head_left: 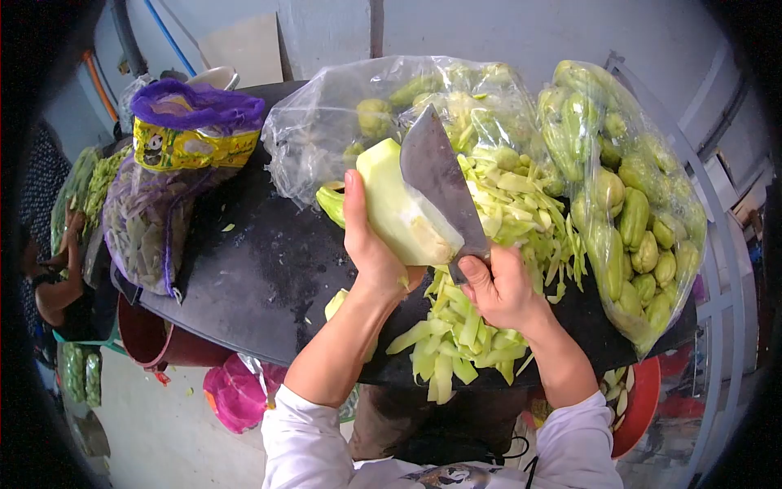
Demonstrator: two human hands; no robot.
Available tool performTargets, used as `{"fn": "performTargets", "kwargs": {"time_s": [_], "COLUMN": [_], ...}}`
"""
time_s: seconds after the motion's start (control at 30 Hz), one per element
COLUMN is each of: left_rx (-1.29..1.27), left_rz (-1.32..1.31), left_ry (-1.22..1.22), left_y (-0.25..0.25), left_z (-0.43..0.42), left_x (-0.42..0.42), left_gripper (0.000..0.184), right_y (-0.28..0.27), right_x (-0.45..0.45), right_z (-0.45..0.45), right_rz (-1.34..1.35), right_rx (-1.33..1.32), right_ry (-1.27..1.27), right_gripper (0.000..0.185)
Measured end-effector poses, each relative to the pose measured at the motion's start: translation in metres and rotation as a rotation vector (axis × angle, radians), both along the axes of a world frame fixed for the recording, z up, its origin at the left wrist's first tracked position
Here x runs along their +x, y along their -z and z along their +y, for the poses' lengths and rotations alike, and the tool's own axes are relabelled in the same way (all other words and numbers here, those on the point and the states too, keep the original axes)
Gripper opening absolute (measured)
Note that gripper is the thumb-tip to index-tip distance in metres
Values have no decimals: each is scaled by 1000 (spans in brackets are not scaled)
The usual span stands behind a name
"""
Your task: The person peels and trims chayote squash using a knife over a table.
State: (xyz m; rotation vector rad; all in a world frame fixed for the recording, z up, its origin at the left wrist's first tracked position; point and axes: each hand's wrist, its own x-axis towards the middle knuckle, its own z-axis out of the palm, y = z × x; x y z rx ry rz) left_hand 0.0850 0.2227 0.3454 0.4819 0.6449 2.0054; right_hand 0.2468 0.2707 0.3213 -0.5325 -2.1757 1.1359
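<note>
Faces a dark counter (244,273), with a pale wall (489,31) at twelve o'clock, a purple net sack (151,220) at ten and a clear bag of green vegetables (639,244) at three. Reaches in from six; cups a peeled vegetable (395,204) mid-dial with curled fingers of the left hand (373,244), closes those of the right hand (505,289) around a knife (440,167) pointing between eleven and twelve.

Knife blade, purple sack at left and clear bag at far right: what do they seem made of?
Knife blade: likely steel, dull grey with darker blotches.
Purple sack: probably plastic netting, matte; its lower part is see-through, though the exact fibre is unclear.
Clear bag: apparently thin plastic film, glossy, with bright highlights and creases.
</note>
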Motion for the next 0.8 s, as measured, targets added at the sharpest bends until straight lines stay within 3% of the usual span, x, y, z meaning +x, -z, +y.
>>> {"fn": "performTargets", "kwargs": {"time_s": [0.07, 0.23, 0.37, 0.47, 0.57, 0.67, 0.8], "left_rx": [37, -51, 8, -43, -18, -7, -45], "left_rz": [-40, 21, -49, 103, 11, 5, 67], "left_ry": [-36, 49, -14, 111, 88, 19, 100], "left_y": [1, -3, -2, 5, 1, 2, 6], "left_z": [1, -3, -1, -2, 0, 3, 4], "left_x": [2, -4, 5, -5, 3, 5, -2], "left_gripper": [73, 71, 72, 72, 70, 70, 70], "right_y": [2, -7, -1, -8, -8, 0, 2], "right_x": [0, 1, -3, -1, -2, -3, -1], "right_z": [0, 0, 0, 2, 4, 4, 6], "right_rz": [39, -69, 21, -21, 15, 40, -55], "right_rx": [-83, 28, -24, -6, 113, -5, -109], "right_ry": [-4, 41, 24, 1, 6, 15, -12], "right_gripper": [33, 35, 36, 35, 35, 36, 41]}}
